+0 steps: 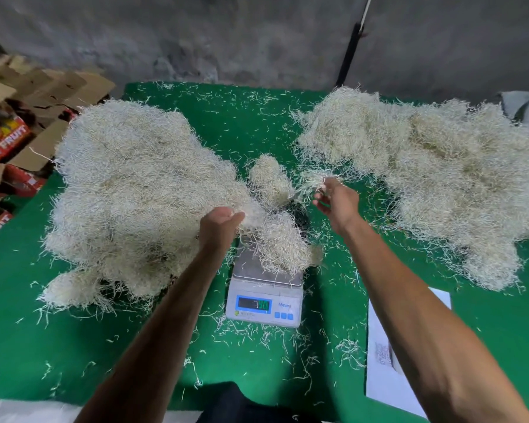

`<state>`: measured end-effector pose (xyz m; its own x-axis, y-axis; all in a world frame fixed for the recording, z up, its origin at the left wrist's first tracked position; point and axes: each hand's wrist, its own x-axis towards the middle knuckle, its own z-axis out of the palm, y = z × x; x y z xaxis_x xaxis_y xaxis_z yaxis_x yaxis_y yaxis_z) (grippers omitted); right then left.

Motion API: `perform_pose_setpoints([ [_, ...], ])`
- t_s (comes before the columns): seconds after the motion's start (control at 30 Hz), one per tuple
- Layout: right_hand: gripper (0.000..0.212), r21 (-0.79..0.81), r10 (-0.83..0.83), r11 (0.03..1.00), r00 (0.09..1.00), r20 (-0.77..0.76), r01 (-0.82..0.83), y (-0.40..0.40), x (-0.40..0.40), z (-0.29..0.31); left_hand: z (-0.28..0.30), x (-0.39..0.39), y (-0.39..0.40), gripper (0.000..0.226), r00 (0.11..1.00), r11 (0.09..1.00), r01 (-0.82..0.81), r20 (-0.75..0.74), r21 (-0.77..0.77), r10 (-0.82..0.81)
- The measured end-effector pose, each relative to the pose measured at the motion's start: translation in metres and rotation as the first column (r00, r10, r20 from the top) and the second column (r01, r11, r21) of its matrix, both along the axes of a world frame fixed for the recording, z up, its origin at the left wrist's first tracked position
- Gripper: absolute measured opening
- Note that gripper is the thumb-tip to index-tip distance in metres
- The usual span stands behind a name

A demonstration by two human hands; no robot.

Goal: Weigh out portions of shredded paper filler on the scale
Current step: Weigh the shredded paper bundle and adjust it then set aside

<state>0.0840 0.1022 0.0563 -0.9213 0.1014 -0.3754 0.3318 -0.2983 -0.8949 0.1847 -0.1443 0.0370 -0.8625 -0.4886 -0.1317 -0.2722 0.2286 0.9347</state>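
A white digital scale point(264, 296) with a steel pan sits at the middle of the green table point(74, 346); its display is lit. A clump of pale shredded paper point(280, 242) lies on the pan. My left hand point(219, 224) grips strands at the left edge of that clump, where it meets the big left heap point(129, 193). My right hand point(338, 198) hovers behind and to the right of the scale and pinches a small tuft of strands point(310, 181). A second large heap point(434, 175) covers the right side.
A small separate wad of filler point(269, 177) lies behind the scale. Loose strands litter the cloth. A white sheet of paper point(388, 361) lies at the front right. Folded cardboard fruit boxes point(16, 129) are stacked off the table's left. A grey wall stands behind.
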Motion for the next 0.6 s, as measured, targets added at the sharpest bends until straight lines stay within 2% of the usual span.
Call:
perform_pose_setpoints([
  [0.07,0.021,-0.012,0.008,1.0,1.0,-0.017,-0.008,-0.001,0.002,0.0,-0.013,0.003,0.005,0.032,0.978,0.98,0.198,0.079,-0.022,-0.196],
  [0.13,0.021,0.017,0.025,1.0,1.0,-0.016,-0.025,-0.001,0.005,0.0,-0.029,0.011,0.006,0.02,0.922,0.913,0.378,0.156,-0.156,-0.355],
  [0.2,0.021,0.021,0.036,0.999,0.999,-0.008,-0.036,0.0,0.007,-0.003,-0.045,0.019,0.003,0.016,0.886,0.844,0.459,0.214,-0.277,-0.412],
  [0.27,0.02,0.025,0.046,0.999,0.999,0.003,-0.046,0.003,0.009,-0.006,-0.053,0.024,-0.002,0.036,0.899,0.84,0.428,0.249,-0.333,-0.36],
  [0.33,0.018,0.032,0.048,0.998,0.999,0.007,-0.048,0.004,0.011,-0.01,-0.056,0.027,-0.008,0.045,0.918,0.867,0.368,0.28,-0.336,-0.281],
  [0.43,0.019,0.052,0.052,0.997,0.999,0.014,-0.052,0.005,0.015,-0.016,-0.059,0.029,-0.015,0.032,0.928,0.88,0.336,0.275,-0.334,-0.25],
  [0.6,0.019,0.035,0.072,0.997,0.997,-0.012,-0.071,0.004,0.019,-0.018,-0.055,0.033,-0.019,0.02,0.968,0.841,0.25,0.136,-0.48,-0.21],
])
